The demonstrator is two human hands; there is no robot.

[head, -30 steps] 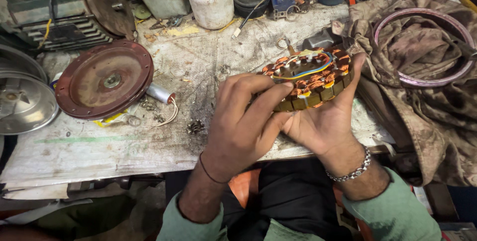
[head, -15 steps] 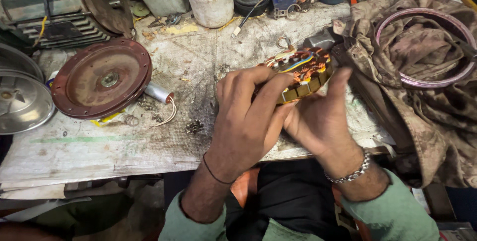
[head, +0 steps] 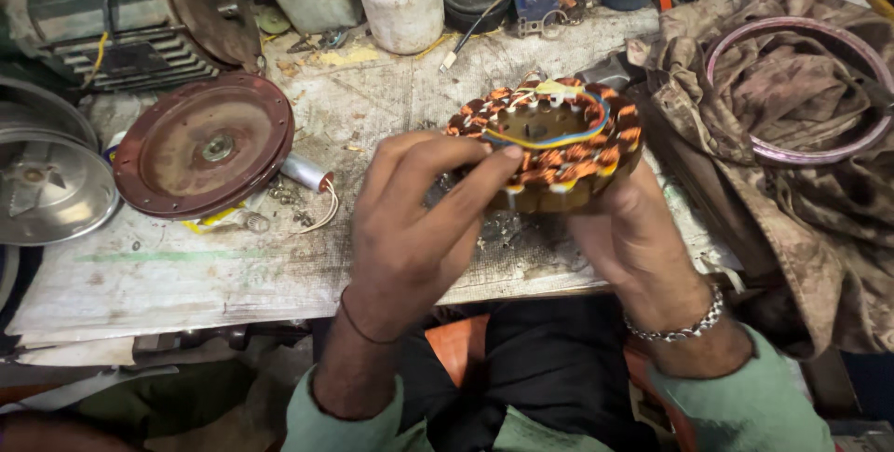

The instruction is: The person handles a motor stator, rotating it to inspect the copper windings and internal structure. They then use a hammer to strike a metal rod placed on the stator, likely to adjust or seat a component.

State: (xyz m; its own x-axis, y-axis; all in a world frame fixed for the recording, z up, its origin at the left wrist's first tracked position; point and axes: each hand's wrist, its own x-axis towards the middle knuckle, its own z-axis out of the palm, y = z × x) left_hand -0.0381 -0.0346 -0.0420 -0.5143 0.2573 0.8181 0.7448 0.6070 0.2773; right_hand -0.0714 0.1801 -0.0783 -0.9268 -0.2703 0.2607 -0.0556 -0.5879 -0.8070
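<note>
Both hands are clamped on the copper-wound stator [head: 549, 140], held up over the near edge of the workbench [head: 186, 266]. Right hand [head: 633, 238] cups it from below, left hand [head: 410, 229] pinches the windings. Rusty round cover [head: 200, 147] sits toward the left edge.

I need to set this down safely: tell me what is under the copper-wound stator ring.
The right hand cups the round copper-wound stator ring from below, left hand fingertips on its rim. Beneath lies the dirty grey workbench; the spot directly underneath is hidden.
</note>
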